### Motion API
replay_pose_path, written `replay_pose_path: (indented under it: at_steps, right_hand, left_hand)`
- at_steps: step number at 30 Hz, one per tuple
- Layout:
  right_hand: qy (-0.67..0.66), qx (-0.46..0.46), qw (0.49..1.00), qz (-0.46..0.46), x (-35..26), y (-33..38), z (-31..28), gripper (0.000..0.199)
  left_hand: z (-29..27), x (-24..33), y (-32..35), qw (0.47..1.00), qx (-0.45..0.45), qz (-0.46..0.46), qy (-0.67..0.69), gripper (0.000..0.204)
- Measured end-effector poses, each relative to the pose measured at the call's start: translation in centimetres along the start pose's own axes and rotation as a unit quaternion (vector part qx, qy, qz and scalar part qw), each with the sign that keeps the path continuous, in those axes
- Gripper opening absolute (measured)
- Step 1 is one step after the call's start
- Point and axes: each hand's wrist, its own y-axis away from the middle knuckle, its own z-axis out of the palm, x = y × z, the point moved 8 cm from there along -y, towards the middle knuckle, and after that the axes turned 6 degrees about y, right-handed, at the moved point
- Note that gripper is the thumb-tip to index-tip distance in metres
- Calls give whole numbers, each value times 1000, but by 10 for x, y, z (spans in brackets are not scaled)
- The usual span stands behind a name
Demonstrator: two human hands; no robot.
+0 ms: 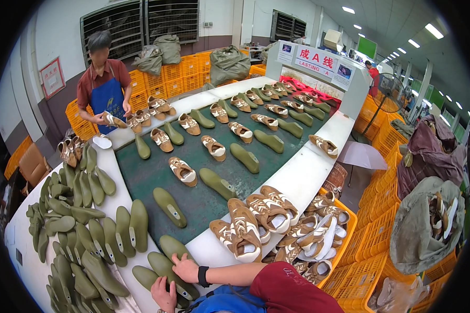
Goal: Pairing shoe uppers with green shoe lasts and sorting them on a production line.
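At the near edge of the white ledge, several green shoe lasts [160, 262] lie side by side in front of me. My right hand [186, 269], with a black wristband, is closed over the lasts, its fingertips resting between two of them. Just left of it and nearer to me, my left hand [164, 295] curls its fingers around the end of another green last [143, 276]. Parts of these lasts are hidden under my hands. Right of my hands, brown and white sneakers [244, 229] stand bunched on the ledge.
A dark green conveyor [141, 190] carries rows of lasts and sneakers. Many more lasts [96, 271] pile up at left. An orange crate [350, 229] of shoes stands at right, near stacked orange crates [357, 271]. Across the line, a person in a blue apron [108, 99] holds a shoe.
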Motion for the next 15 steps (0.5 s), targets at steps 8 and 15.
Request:
replay_pose_path:
  at_steps: [8,15]
  right_hand:
    - [-2,9,1000,3,3,0,0,23]
    - [8,1,1000,1,3,2,-1,23]
  left_hand:
    - [12,-15,5,1000,2,-17,16,31]
    - [13,-17,6,1000,4,-15,11,31]
